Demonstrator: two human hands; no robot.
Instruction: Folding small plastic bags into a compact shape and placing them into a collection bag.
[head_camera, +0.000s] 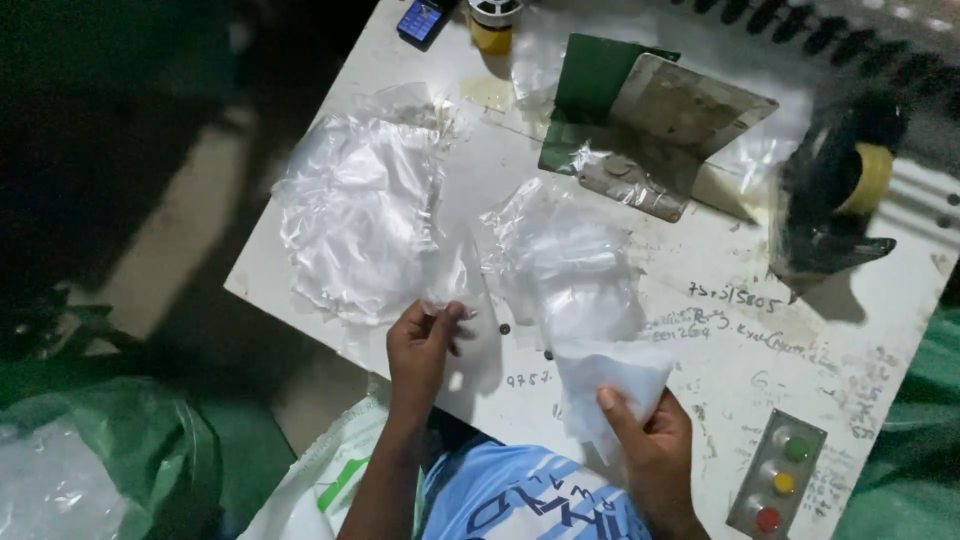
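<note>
Left hand (422, 345) pinches the edge of a clear plastic bag (445, 275) lifted from the pile of bags (355, 215) on the white surface (720, 300). Right hand (655, 440) grips a white folded piece (612, 385), partly bagged. Risk: the thin film clings, so two bags may lift together; dim light hides it.
</note>
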